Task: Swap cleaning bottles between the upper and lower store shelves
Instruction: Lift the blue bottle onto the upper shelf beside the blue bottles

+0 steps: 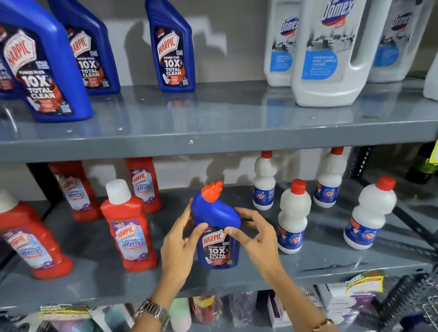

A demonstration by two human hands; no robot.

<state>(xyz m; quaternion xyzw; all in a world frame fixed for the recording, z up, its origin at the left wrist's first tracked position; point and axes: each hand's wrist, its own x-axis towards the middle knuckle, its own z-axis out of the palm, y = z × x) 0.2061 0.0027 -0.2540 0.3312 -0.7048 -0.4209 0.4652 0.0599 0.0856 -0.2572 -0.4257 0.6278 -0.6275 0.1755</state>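
Harpic bottle [216, 238] on lower shelf [337, 267], near its front edge. Left of it: bathroom cleaner bottles [130, 233]. Right of it: small capped bottles [293, 217]. Above it, on upper shelf [207, 128]: Harpic jugs [41, 69] leftward, Domex jugs [339, 33] rightward.

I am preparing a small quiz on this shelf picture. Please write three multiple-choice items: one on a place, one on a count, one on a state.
1. Where is the small blue Harpic bottle that both hands touch?
A. upper shelf
B. middle shelf
C. wire basket

2. How many red Harpic Bathroom Cleaner bottles stand on the middle shelf?
A. two
B. four
C. six

3. How is that blue bottle's red cap?
A. on
B. off
C. lying on the shelf

Answers: 1 B, it stands below the upper shelf, between left hand and right hand. 2 B, four are visible. 3 A, it sits on the neck.
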